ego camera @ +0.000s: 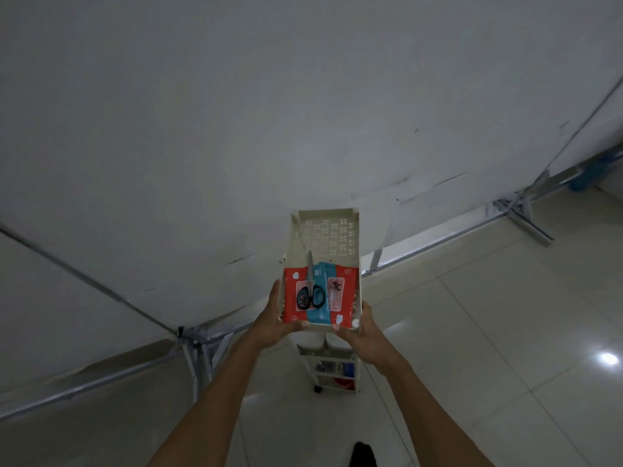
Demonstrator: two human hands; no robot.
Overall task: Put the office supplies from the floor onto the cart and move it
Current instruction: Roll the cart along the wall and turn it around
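A narrow cream plastic cart (328,230) with several tiers stands on the tiled floor close to a white partition wall. Its top tray holds a red and blue packet (337,294) with black-handled scissors (310,291) lying on it. My left hand (274,318) grips the tray's near left corner. My right hand (362,326) grips the near right corner. Lower shelves (333,372) hold small blue and red items, too dim to make out.
White partition panels on metal frames run across the view; a metal foot (195,358) stands at the left, another foot (526,220) at the right. A blue object (586,176) lies far right. A dark shoe (362,455) shows at the bottom edge.
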